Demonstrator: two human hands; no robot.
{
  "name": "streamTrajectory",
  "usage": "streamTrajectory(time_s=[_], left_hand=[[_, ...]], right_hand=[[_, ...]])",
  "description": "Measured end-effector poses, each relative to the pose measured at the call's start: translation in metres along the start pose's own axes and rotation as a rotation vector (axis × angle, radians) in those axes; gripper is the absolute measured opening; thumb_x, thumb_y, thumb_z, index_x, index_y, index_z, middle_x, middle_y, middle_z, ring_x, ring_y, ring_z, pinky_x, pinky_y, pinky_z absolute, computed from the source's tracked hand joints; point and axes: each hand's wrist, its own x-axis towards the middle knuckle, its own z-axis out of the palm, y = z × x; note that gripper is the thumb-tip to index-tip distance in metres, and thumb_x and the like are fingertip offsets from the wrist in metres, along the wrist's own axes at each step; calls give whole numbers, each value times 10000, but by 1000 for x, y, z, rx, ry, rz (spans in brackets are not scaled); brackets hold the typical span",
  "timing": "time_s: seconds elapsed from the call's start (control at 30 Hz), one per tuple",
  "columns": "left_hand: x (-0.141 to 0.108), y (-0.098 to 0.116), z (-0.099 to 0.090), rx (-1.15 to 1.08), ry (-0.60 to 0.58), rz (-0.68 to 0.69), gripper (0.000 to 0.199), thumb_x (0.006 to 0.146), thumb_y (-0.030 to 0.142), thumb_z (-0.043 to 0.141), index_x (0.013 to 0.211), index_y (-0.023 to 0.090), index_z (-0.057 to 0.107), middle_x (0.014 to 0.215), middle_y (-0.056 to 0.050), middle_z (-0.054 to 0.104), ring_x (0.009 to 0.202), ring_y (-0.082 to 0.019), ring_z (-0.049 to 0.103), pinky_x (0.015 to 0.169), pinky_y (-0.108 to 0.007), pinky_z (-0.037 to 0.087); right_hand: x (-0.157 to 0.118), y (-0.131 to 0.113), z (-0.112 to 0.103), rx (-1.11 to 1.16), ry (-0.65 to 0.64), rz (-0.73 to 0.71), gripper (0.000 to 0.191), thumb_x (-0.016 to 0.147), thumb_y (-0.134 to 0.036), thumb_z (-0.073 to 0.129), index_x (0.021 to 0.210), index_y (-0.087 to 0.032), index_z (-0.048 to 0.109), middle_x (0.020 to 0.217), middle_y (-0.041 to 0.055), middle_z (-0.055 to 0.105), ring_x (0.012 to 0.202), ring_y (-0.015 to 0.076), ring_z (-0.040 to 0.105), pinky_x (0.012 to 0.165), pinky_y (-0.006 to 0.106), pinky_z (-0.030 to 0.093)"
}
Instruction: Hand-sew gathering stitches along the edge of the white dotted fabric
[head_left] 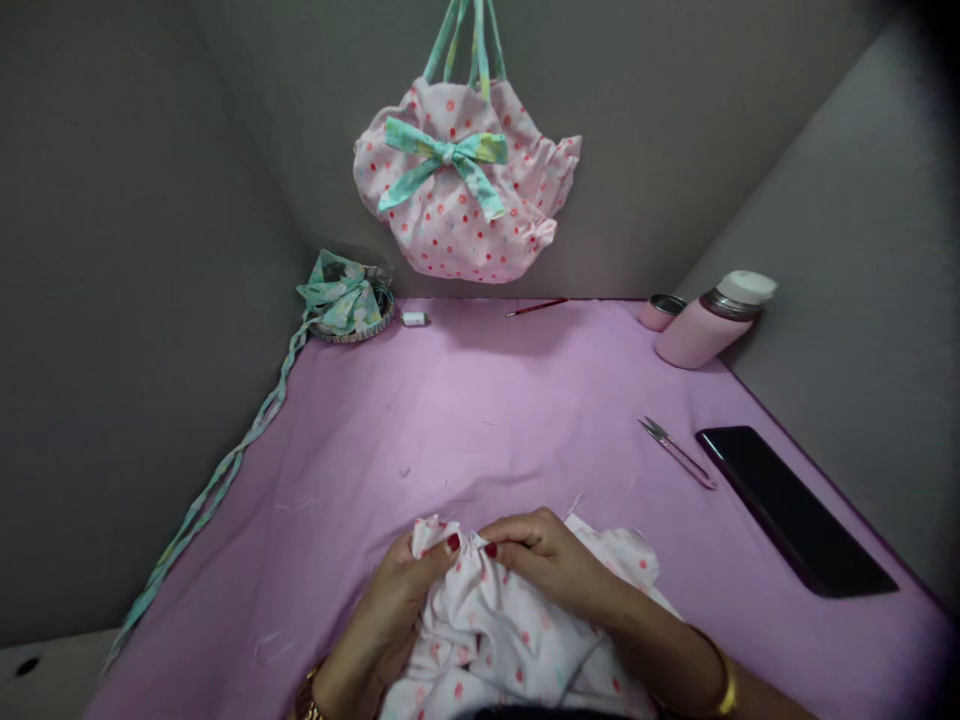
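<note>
A white fabric piece with pink-red dots (pixel 517 635) lies bunched at the near edge of the table, its upper edge gathered into small folds. My left hand (pixel 401 590) pinches that edge on the left, thumb on top. Close beside it, my right hand (pixel 551 560) pinches the same edge between thumb and fingers. Loose threads stick out from the cloth's far edge, right of my right hand. Whether a needle is between my fingers cannot be made out.
Thread snips (pixel 677 453) and a black phone (pixel 795 510) lie at right. Behind them stand a pink bottle (pixel 705 325) and pink cup (pixel 660 313). At the back are a red pencil-like stick (pixel 538 307), thread spool (pixel 415 319), basket (pixel 352 335) with green fabric, and hanging dotted bag (pixel 457 220).
</note>
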Motion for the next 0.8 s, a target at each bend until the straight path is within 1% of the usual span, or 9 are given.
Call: streamTrajectory(time_s=[0.23, 0.37, 0.5, 0.63, 0.7, 0.8], left_hand=[[0, -2, 2, 59, 19, 4, 214, 677, 315, 722, 752, 158, 598, 625, -8, 643, 544, -131, 586, 550, -232, 453], [1, -3, 7, 52, 70, 25, 225, 658, 315, 731, 726, 158, 585, 617, 0, 629, 540, -129, 574, 542, -230, 448], [2, -3, 10, 47, 125, 50, 229, 663, 320, 716, 691, 151, 562, 596, 9, 597, 521, -114, 544, 547, -223, 426], [3, -6, 12, 113, 165, 101, 224, 648, 291, 715, 651, 161, 532, 551, 38, 540, 501, -101, 498, 512, -206, 387], [5, -9, 11, 157, 168, 126, 222, 653, 272, 707, 634, 168, 511, 545, 51, 513, 494, -89, 466, 497, -195, 365], [10, -14, 6, 215, 161, 140, 233, 669, 296, 683, 628, 171, 489, 544, 56, 486, 485, -82, 434, 481, -191, 343]], right_hand=[[0, 4, 1, -24, 3, -9, 223, 862, -213, 510, 969, -210, 705, 840, 11, 709, 777, 153, 630, 687, 219, 468], [-1, 7, 2, -44, 34, 12, 209, 871, -256, 507, 923, -191, 698, 786, 11, 690, 715, 137, 602, 649, 209, 447], [-1, 9, 2, -45, 44, 11, 247, 894, -334, 472, 864, -156, 641, 729, 6, 633, 652, 114, 543, 595, 194, 411], [0, 7, 3, -105, 26, -27, 249, 904, -335, 448, 825, -152, 597, 689, -8, 583, 627, 104, 498, 584, 192, 380], [0, 6, 3, -114, 14, -42, 248, 903, -343, 447, 818, -151, 580, 682, -9, 568, 620, 104, 485, 585, 195, 372], [0, 5, 5, -88, 19, -46, 271, 906, -374, 430, 815, -150, 552, 682, -8, 543, 619, 106, 468, 589, 200, 366]])
